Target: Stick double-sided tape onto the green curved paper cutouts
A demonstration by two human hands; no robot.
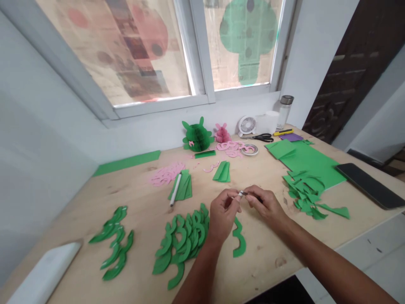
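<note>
My left hand (224, 213) is closed, fingertips pinching a small white piece (241, 193). My right hand (264, 204) is closed around a thin dark object whose tip meets the white piece; its kind cannot be made out. Both hands are raised over the table's middle, fingertips nearly together. Below them lies a wavy green paper cutout (239, 242), partly covered by my left hand. A heap of scalloped green paper cutouts (183, 240) spreads left of my left wrist. Further left is a smaller group of green cutouts (118, 245) with whitish marks.
Green scraps (305, 192), a green sheet (313, 164) and a black phone (370, 185) lie right. Behind are a white pen (176, 190), pink scraps (167, 174), folded green paper (222, 172), a tape roll (249, 150), scissors (262, 137), a fan (247, 125) and a green paper figure (198, 137).
</note>
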